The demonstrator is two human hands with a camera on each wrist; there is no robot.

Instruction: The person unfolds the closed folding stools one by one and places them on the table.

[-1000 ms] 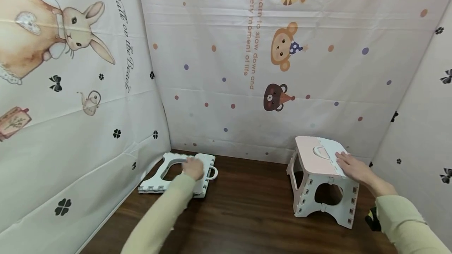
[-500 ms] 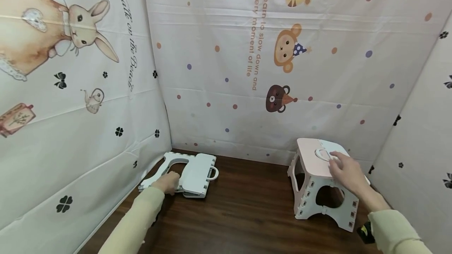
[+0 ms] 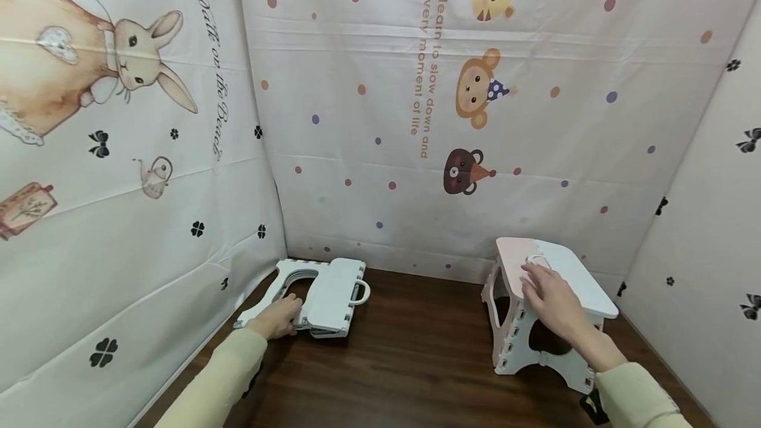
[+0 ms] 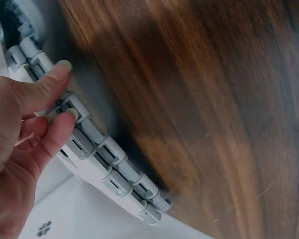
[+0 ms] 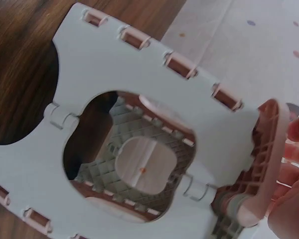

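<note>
A folded white step stool [image 3: 330, 292] lies flat on the floor at the left, its handle loop toward the right. My left hand [image 3: 278, 317] grips its near edge. In the left wrist view the thumb and fingers [image 4: 60, 127] pinch the hinged, layered edge [image 4: 117, 157]. On the right a pink-and-white folding step stool [image 3: 516, 269] stands unfolded on its legs. My right hand [image 3: 553, 299] rests on its top beside the handle, fingers spread and slightly bent, partly covering the seat. From below, the right wrist view shows the white leg panel [image 5: 209, 129] and fingers [image 5: 296, 154] behind the pink rim.
Dark wood-grain floor [image 3: 410, 349] stretches between the two stools. Printed white cloth walls [image 3: 357, 117] enclose the back and both sides. A small black-and-yellow object [image 3: 592, 408] shows under the right wrist.
My left hand has moved from over the folded stool's middle to its near edge. My right hand has slid leftward toward the handle, and the standing stool's white half now reaches further out.
</note>
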